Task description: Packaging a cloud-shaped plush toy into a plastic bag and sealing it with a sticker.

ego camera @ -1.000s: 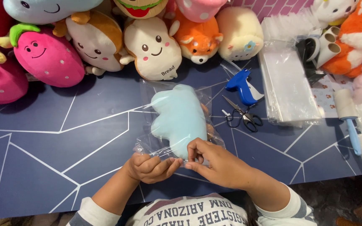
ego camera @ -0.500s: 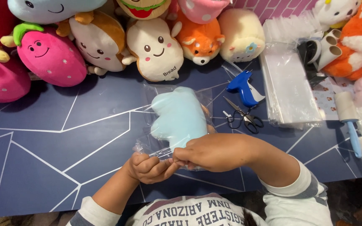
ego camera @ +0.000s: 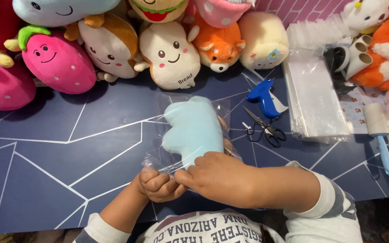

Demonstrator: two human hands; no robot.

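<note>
one light blue plush [ego camera: 193, 128], soft and fuzzy, lobed outline, lies inside one clear plastic bag [ego camera: 156, 157] at the middle of the table [ego camera: 46, 180]. bag film is thin, glossy and crinkled, and gathers at the near end where both hands meet.

left hand [ego camera: 158, 185]: curled into a tight fist, pinching the bag's near edge. right hand [ego camera: 214, 177]: fingers bent and close together, gripping the same edge right beside the left, knuckles touching the plush's lower end. two hands, both on the bag.

table surface: flat, matte dark blue with thin white angular lines.

right of the bag, three tools: one blue plastic tagging gun [ego camera: 263, 96], one pair of black-handled scissors [ego camera: 263, 127] just below it, one lint roller [ego camera: 378, 130] with pale roll and blue handle further right. one stack of flat clear bags [ego camera: 314, 101] between scissors and roller, sheets smooth and shiny.

back row of plush toys, all rounded and soft: one pink strawberry [ego camera: 57, 63] with green leaf, one brown-topped bread figure [ego camera: 109, 45], one cream bread figure [ego camera: 169, 54], one orange dog [ego camera: 217, 45], one pale yellow loaf shape [ego camera: 264, 40]. more plush are cut off at the frame edges, count unclear. two cardboard tubes [ego camera: 359, 54] at upper right.
</note>
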